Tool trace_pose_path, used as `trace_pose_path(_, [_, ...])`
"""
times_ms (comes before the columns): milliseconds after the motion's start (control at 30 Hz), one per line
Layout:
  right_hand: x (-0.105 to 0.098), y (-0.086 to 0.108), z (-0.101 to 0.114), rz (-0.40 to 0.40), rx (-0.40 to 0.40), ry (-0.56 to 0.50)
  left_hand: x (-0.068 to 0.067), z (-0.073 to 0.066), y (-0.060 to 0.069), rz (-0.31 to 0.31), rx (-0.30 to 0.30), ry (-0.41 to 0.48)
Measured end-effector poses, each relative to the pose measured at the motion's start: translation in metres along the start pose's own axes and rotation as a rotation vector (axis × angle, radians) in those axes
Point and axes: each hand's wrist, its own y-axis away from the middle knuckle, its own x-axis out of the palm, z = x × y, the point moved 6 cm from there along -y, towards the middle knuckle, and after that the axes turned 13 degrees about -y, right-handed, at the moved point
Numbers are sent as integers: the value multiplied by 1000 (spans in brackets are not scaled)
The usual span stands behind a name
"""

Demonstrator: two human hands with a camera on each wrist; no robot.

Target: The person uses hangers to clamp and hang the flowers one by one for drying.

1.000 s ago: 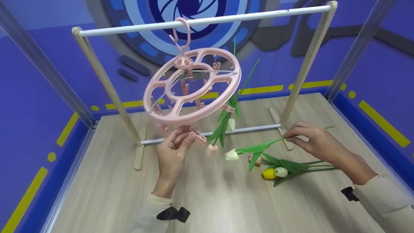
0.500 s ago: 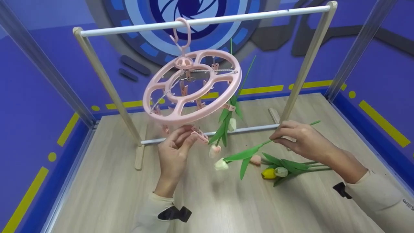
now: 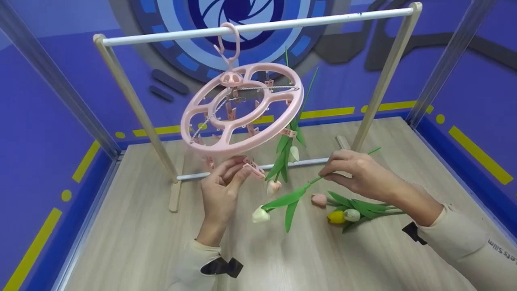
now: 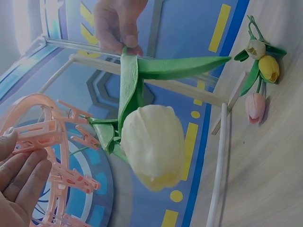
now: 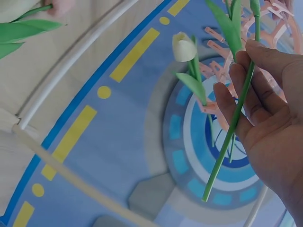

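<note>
My left hand (image 3: pixel 220 186) pinches a pink clip (image 3: pixel 254 169) below the front rim of the round pink hanger (image 3: pixel 246 146); the left wrist view shows the same clip (image 4: pixel 40 135) between thumb and fingers. In my right hand (image 3: pixel 355 171) the green stem of a white tulip (image 3: pixel 261 214) is pinched, its bloom tilted down and leftward, apart from the clip. The right wrist view shows that stem (image 5: pixel 232 127) crossing the fingers. Two tulips, one pink (image 3: pixel 274 187) and one white (image 3: pixel 294 154), hang blooms down at the hanger's right side, near another clip (image 3: pixel 288 132).
A rack with a white top bar (image 3: pixel 323 19) carries the hanger by its hook (image 3: pixel 231 44). Its lower bar (image 3: pixel 311 162) runs behind my hands. On the wooden table (image 3: pixel 133 242) lie pink (image 3: pixel 319 199), yellow (image 3: pixel 336 217) and white (image 3: pixel 352 215) tulips at the right.
My right hand has moved left with the white tulip, whose bloom is now lower and farther left. My left hand has shifted slightly right, still pinching the clip.
</note>
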Motion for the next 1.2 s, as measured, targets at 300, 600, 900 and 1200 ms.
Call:
trace_pose_path(300, [9,-15,3,0,-24,5,8,-2,0,19,12,29])
trace_pose_path(600, [16,-27,0,14,80,30,13,-6,1,25,10,35])
trace_pose_path(900, [21,-39,1,22,87,21,18,-8,1,30,-2,13])
trace_pose_path(1200, [24,-49,5,41,106,-16,22,-9,0,37,14,55])
